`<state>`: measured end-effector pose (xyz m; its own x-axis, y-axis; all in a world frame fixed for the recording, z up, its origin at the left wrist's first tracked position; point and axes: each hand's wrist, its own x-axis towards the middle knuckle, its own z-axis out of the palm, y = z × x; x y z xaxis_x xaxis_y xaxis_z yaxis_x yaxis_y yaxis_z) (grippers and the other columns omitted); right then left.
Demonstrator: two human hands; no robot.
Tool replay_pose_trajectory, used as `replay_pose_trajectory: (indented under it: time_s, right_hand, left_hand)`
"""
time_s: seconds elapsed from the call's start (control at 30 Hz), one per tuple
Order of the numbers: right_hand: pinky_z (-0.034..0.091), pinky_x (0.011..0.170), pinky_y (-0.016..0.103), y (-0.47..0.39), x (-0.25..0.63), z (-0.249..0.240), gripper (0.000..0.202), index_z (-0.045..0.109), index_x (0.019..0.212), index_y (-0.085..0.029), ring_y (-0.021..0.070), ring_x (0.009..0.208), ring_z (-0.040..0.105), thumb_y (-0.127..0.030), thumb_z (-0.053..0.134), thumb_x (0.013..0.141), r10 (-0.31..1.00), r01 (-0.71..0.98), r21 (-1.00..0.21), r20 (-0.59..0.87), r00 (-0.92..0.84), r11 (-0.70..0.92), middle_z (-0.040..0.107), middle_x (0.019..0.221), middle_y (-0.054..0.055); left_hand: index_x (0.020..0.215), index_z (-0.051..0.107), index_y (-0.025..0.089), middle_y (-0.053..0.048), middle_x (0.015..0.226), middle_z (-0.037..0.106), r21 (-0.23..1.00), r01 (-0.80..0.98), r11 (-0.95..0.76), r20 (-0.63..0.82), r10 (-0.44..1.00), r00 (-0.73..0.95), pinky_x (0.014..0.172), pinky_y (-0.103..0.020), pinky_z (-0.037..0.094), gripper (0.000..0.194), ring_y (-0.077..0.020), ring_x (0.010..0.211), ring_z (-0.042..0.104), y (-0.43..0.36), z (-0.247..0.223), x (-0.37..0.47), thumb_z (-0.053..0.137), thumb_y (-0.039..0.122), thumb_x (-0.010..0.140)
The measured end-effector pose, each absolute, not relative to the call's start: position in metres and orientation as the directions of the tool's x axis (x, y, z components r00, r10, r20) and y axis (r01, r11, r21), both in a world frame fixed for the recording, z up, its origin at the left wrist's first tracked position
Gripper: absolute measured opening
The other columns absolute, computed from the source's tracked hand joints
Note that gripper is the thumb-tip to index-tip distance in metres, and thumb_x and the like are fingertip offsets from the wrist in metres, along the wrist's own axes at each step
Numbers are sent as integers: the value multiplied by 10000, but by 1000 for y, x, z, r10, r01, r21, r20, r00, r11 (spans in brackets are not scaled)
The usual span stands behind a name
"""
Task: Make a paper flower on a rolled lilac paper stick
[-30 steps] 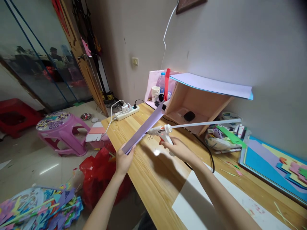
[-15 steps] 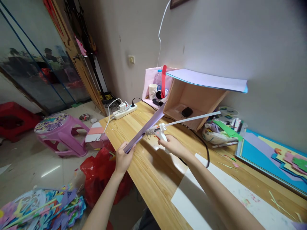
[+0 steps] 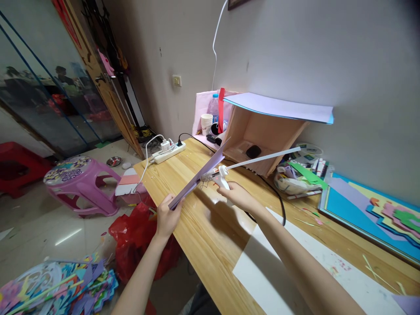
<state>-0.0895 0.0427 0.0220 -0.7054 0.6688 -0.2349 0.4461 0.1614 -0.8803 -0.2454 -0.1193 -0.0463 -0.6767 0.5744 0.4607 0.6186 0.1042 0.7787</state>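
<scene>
Purple strip (image 3: 196, 180), which looks folded along its length, slants across the centre of the frame, raised off the wood. I judge the step in hand to be laying glue along it, and the next move seems to call for a firm hold on the strip and a slow, even slide of the gun, with my fingertips well apart from what is likely a hot tip. Largest around it, the wooden table (image 3: 197, 229) spreads from the centre toward the lower right of the frame. Above and right of centre stands an open-fronted box (image 3: 269, 129), a lilac and blue sheet (image 3: 278, 107) over its top. White paper (image 3: 257, 264) lies on the table at the lower right, partly hidden by my right arm. My left hand (image 3: 168, 217), left of centre, pinches the lower end of the strip, thumb and fingers pressed together with only the strip between them. My right hand (image 3: 241, 195), just right of centre, curls round the handle of a white glue gun (image 3: 220, 175); how hard I squeeze it, I cannot tell. From its back a long pale glue stick (image 3: 265, 158) juts toward the right of the frame. Smallest, the nozzle (image 3: 204, 177) sits at the strip's face, touching or just beside it; I cannot say which.
</scene>
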Motion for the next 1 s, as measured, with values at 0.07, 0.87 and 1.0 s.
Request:
replay_pose_trajectory:
  time_s: [0.07,0.87,1.0]
  right_hand:
    - [262,432,229,44,-88,23,188,350,561,-198,90,441,378,-295,483,651,668,442,-882,-230,-708,165,387,495,-41]
    - [332,455,219,56,-81,32,187,541,720,-157,105,488,442,-327,494,657,665,506,-833,-250,-704,223,485,576,-11]
    - [331,462,218,49,-82,29,163,506,682,-172,106,490,452,-330,468,675,639,501,-830,-252,-727,243,501,587,-10]
  left_hand:
    - [723,655,171,-50,759,657,785,612,101,454,579,-678,697,-271,494,225,-196,779,617,-119,-46,-245,564,373,762]
    - [698,642,167,-1,639,598,797,604,19,493,557,-668,615,-237,473,148,-161,666,590,-118,-58,-251,634,312,723]
    - [719,647,162,-6,649,607,793,609,4,504,558,-659,609,-239,473,149,-162,667,591,-118,-60,-251,628,310,730]
